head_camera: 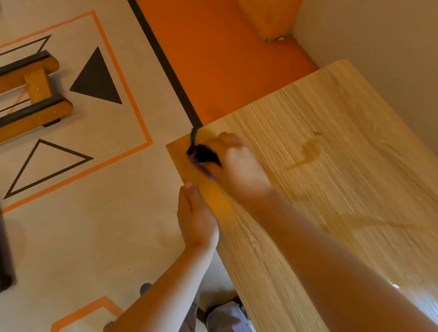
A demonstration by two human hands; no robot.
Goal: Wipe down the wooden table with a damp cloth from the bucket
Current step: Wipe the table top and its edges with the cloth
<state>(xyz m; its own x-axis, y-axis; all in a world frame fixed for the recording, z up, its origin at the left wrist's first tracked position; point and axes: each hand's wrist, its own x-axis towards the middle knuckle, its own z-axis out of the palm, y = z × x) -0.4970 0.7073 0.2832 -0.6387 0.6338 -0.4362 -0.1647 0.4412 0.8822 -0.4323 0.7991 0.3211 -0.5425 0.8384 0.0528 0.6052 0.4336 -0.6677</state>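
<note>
The right hand grips a dark cloth at the bench corner; the left hand holds the adjoining edge.

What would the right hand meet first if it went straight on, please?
Probably nothing: the right hand, gripping the dark cloth, points at the wooden table's corner, and the way looks free beyond the edge.

Pale striped-grain wooden table, dark purple cloth, orange-and-cream floor with black triangles.
</note>
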